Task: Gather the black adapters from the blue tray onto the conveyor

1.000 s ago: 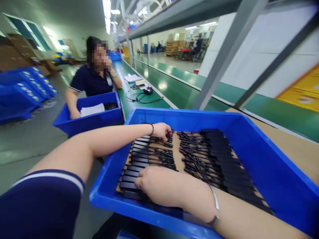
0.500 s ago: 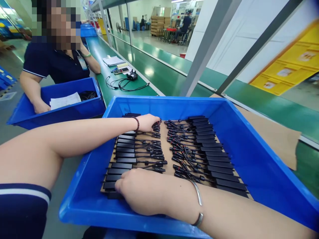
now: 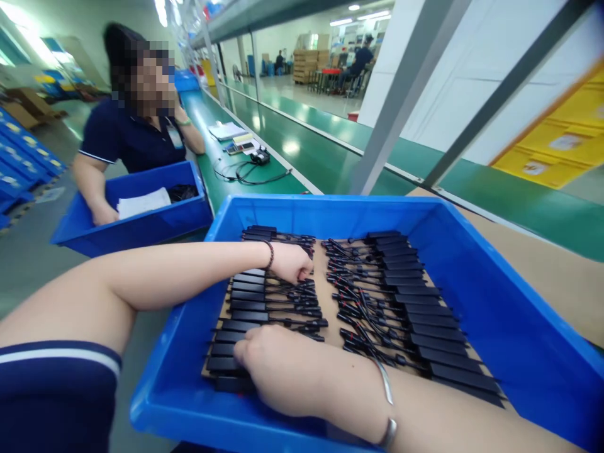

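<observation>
since the earlier frame, the left hand has moved nearer to the wearer along the left row of cable ends, and some farther ends are now uncovered. nearest, the right hand bends over the near end of the left row of black blocks; its fingers are mostly hidden, so i cannot tell if they hold something. a little farther, the fingers of the left hand are curled narrow over the cable ends, but whether a cable is between them i cannot tell. both rows, also the right row of black blocks, lie on cardboard inside the blue bin. i judge the step in hand to be arranging or checking the left row; the next move would call for a light touch, because the cables lie crowded. beyond, a co-worker has one hand in a second bin, beside the green worktop with a black adapter.
</observation>
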Demonstrator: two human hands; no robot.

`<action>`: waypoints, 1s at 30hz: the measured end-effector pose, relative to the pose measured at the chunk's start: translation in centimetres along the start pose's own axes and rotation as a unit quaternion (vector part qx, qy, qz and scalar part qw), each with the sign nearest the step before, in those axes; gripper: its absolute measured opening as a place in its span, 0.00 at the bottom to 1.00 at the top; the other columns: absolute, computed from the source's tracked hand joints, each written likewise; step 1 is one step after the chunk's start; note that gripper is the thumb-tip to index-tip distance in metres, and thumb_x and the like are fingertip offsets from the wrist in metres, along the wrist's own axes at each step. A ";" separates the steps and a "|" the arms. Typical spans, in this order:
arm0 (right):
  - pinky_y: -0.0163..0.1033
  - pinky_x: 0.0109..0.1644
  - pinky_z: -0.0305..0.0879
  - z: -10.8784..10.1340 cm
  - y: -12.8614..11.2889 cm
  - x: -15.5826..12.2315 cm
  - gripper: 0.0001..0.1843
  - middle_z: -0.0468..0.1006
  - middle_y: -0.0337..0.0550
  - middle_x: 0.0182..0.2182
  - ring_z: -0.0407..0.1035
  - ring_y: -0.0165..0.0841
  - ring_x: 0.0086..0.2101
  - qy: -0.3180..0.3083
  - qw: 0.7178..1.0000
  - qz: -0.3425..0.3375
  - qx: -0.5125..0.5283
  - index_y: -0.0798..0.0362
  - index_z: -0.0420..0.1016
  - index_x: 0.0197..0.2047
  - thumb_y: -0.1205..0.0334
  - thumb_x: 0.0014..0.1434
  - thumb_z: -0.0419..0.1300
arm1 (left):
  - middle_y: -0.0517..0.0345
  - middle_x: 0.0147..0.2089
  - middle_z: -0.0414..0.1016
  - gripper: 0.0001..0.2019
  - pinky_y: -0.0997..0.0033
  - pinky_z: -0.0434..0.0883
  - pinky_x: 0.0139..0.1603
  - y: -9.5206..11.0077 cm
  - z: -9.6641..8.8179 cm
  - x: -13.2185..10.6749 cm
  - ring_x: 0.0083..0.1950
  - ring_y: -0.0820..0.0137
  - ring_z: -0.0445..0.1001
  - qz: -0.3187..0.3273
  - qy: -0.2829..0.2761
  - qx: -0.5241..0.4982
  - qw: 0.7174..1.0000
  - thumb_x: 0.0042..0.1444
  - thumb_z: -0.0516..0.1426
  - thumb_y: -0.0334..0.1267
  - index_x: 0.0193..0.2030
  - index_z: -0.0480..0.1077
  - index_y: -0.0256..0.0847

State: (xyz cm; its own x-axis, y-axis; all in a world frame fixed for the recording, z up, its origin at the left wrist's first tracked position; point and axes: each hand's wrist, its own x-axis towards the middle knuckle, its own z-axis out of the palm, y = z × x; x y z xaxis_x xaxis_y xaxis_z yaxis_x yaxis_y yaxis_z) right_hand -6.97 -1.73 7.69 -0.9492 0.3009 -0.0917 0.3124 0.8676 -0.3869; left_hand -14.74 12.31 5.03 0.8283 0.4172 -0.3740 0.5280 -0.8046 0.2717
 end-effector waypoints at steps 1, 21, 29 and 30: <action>0.34 0.23 0.58 0.0 0.0 0.0 0.06 0.71 0.44 0.26 0.64 0.31 0.23 -0.003 1.000 0.007 0.005 0.59 0.69 0.31 0.68 0.52 0.51 | 0.63 0.28 0.71 0.05 0.79 0.58 0.27 0.0 0.1 0.0 0.27 0.78 0.64 -0.002 0.005 0.003 1.000 0.42 0.54 0.31 0.29 0.69 0.39; 0.35 0.24 0.59 0.5 0.8 0.5 0.08 0.72 0.46 0.27 0.67 0.33 0.24 -0.045 0.999 0.001 0.024 0.59 0.70 0.32 0.67 0.53 0.51 | 0.60 0.29 0.70 0.17 0.76 0.56 0.24 0.9 0.9 0.7 0.28 0.73 0.66 -0.123 0.032 -0.010 0.992 0.40 0.54 0.39 0.39 0.62 0.39; 0.36 0.25 0.61 0.1 0.8 0.4 0.08 0.73 0.47 0.29 0.67 0.34 0.25 -0.062 0.997 0.008 0.046 0.59 0.71 0.34 0.70 0.52 0.51 | 0.58 0.35 0.68 0.13 0.76 0.56 0.29 0.7 0.7 0.6 0.34 0.70 0.66 -0.075 0.067 0.048 0.994 0.41 0.56 0.39 0.35 0.64 0.40; 0.36 0.25 0.61 0.1 0.8 0.4 0.09 0.74 0.47 0.30 0.67 0.33 0.25 -0.065 0.997 0.007 0.046 0.59 0.71 0.34 0.70 0.52 0.51 | 0.57 0.36 0.68 0.12 0.76 0.57 0.30 0.6 0.5 0.6 0.36 0.70 0.66 -0.067 0.072 0.052 0.994 0.41 0.57 0.39 0.34 0.64 0.40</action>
State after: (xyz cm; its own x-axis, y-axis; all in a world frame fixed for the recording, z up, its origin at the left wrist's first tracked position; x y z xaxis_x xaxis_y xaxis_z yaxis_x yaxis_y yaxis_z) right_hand -7.10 -0.92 7.26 -0.9432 0.2542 -0.2139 0.3273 0.8214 -0.4672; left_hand -14.06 11.81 4.50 0.7743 0.5737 -0.2670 0.6191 -0.7741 0.1321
